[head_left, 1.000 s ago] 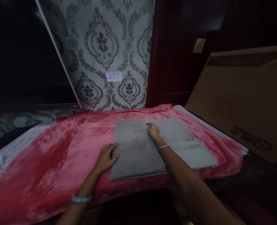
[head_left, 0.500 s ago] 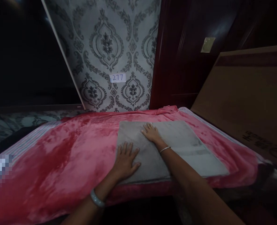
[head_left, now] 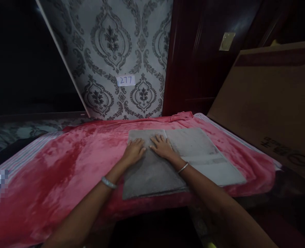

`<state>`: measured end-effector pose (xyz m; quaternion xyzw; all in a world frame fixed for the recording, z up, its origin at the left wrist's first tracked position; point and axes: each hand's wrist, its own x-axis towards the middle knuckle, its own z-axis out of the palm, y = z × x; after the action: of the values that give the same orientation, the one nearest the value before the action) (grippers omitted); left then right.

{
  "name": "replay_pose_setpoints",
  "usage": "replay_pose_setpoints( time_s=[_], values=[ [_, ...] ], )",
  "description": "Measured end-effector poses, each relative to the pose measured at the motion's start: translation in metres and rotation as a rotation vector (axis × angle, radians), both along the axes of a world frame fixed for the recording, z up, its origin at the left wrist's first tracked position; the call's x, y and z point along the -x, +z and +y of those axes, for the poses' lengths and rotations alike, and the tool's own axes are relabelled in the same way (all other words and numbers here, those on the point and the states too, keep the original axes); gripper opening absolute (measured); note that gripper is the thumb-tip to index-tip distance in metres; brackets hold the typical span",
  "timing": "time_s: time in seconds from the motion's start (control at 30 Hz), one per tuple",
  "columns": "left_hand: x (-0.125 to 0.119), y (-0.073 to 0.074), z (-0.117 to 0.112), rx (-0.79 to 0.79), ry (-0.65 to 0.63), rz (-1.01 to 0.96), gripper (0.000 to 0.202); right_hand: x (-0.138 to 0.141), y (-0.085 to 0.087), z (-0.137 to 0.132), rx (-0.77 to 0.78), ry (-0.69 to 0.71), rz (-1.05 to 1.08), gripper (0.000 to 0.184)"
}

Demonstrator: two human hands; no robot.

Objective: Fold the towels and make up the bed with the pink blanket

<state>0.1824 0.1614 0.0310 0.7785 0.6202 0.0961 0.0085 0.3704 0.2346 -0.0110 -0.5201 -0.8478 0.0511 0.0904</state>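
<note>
Head view: A person's two bare hands lie flat on a grey mat (head_left: 152,175) spread over a pink blanket (head_left: 64,165) on a bed, straight below a paper label (head_left: 125,80) reading "277" on the patterned wallpaper.

The left hand (head_left: 134,151) and the right hand (head_left: 163,147) rest side by side, palms down and fingers spread, on the far end of the mat's darker panel, the end nearest the label. Neither grip closes on anything. Both are wide open and pressing on the cloth, and a bangle shows on each wrist.

The step in hand looks like smoothing or flattening the darker panel, which seems to lie folded over a paler panel (head_left: 206,155) that stretches out below and to the right of the label. Any next move calls for a hold on an edge, since open palms can only push or slide the cloth. It also calls for even pressure, so that the plush blanket underneath does not bunch.

The darker panel's long axis appears to run from the near edge of the bed up toward the label, with its far short edge pointing at the wall. Taken whole, the mat spreads widest across the bed.

A big cardboard box (head_left: 271,103) leans well to the right of the label, beyond a dark red door (head_left: 193,69).
</note>
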Motion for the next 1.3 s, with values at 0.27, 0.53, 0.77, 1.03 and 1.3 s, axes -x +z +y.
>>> replay_pose_setpoints(
  time_s=[0.27,0.53,0.77,1.03,1.3],
  values=[
    [0.007,-0.029,0.061,0.085,0.140,0.117,0.068,-0.003,-0.012,-0.009,-0.052,0.006,0.022,0.063],
    [0.013,-0.031,0.063,0.109,0.135,0.119,0.069,-0.002,-0.003,-0.011,0.003,-0.009,0.024,0.063],
    [-0.015,-0.010,0.096,0.093,-0.219,0.037,0.057,-0.019,0.006,-0.054,0.109,0.111,0.021,0.070],
    [-0.068,-0.031,0.146,0.152,-0.244,0.061,0.064,-0.039,-0.015,-0.090,0.075,0.098,0.075,0.070],
    [-0.063,-0.042,0.153,0.164,-0.269,0.064,0.068,-0.051,-0.020,-0.109,0.091,0.172,0.129,0.068]
  ],
)
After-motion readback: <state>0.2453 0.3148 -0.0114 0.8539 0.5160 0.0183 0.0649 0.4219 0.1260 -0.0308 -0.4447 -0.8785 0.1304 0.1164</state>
